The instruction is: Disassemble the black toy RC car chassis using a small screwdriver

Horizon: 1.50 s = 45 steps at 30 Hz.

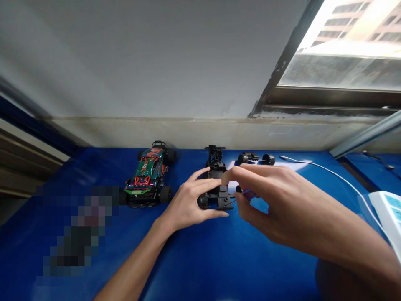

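A black toy car chassis [216, 162] lies lengthwise on the blue tabletop, and its far end points toward the wall. My left hand [193, 197] grips it from the left, fingers across its middle and thumb along the near end. A black wheel [203, 201] sits at its near left corner, partly under that hand. On the right side, my right hand [275, 196] is bent, with thumb and fingertips drawn in beside the chassis. Something small, dark and purplish shows between those fingers; I cannot make out what it is.
To the left stands a complete green and orange toy car [147, 173]. A loose wheel axle assembly [253, 159] lies beyond my right hand. A white cable [333, 173] runs toward a white power strip [387, 213] at the right. A wall [175, 131] borders the back.
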Tool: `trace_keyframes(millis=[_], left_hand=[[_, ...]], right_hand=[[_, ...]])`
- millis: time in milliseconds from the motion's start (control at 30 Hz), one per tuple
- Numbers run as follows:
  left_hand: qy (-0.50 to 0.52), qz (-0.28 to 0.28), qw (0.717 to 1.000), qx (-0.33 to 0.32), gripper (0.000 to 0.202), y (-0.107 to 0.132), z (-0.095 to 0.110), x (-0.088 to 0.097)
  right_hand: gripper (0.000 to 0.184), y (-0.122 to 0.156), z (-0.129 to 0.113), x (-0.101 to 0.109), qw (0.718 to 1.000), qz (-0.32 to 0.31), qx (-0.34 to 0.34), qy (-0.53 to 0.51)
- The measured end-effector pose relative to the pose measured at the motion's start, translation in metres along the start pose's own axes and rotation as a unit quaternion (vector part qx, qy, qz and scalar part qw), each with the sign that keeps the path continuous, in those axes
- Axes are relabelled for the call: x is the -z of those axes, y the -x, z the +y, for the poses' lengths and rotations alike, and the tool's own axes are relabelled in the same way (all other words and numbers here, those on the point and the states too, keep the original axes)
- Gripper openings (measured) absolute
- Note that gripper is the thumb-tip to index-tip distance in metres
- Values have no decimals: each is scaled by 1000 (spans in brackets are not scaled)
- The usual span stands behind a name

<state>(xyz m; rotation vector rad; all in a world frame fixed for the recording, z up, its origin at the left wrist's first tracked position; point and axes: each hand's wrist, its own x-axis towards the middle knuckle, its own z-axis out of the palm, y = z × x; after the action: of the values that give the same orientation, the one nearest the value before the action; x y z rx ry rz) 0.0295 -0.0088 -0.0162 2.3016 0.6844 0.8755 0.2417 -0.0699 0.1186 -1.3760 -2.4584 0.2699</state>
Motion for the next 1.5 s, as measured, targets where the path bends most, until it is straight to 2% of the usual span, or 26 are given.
trace_keyframes(millis=[33, 167, 333, 467, 633, 733, 900, 967, 1067, 1133, 1200, 1300, 1367, 1500], left_hand=[[0, -2, 1000, -4, 64, 0, -1, -1], [-4, -8, 1000, -9, 61, 1, -4, -2], [-8, 1, 1000, -2, 60, 0, -1, 0], [-5, -2, 1000, 9, 59, -1, 1, 1], [0, -3, 1000, -4, 64, 0, -2, -1], [-1, -2, 1000, 7, 65, 0, -1, 0], [-2, -1, 1000, 16, 67, 0, 2, 1], [-1, 2, 1000, 9, 69, 1, 1, 1], [-4, 11, 1000, -1, 71, 1, -2, 0], [-6, 12, 1000, -4, 70, 1, -2, -1], [-5, 10, 1000, -2, 67, 1, -1, 0], [-3, 9, 1000, 6, 65, 0, 1, 1], [-3, 12, 1000, 6, 65, 0, 2, 1], [2, 6, 1000, -3, 67, 0, 0, 0]], right_hand=[[6, 1, 0, 0, 1000, 1, -5, 11], [22, 4, 1, -2, 997, -7, -10, 72], [12, 2, 0, -1, 998, -22, -3, 53], [37, 2, -1, 3, 1000, -13, -7, -4], [17, 2, 0, 0, 998, -4, -21, 58], [18, 1, 1, 0, 998, -6, -8, 57], [39, 3, 1, 2, 1000, 7, -2, 4], [33, 3, 0, 1, 1000, 6, -2, 1], [14, 1, -1, -1, 999, 2, -26, 35], [11, 1, -1, -2, 997, 4, -40, 65], [14, 1, 0, -2, 998, 0, -35, 61], [35, 2, 1, 0, 1000, -1, -10, 10], [41, 2, 1, 2, 1000, 8, -6, 0], [20, 1, 1, 1, 999, -4, -31, 31]])
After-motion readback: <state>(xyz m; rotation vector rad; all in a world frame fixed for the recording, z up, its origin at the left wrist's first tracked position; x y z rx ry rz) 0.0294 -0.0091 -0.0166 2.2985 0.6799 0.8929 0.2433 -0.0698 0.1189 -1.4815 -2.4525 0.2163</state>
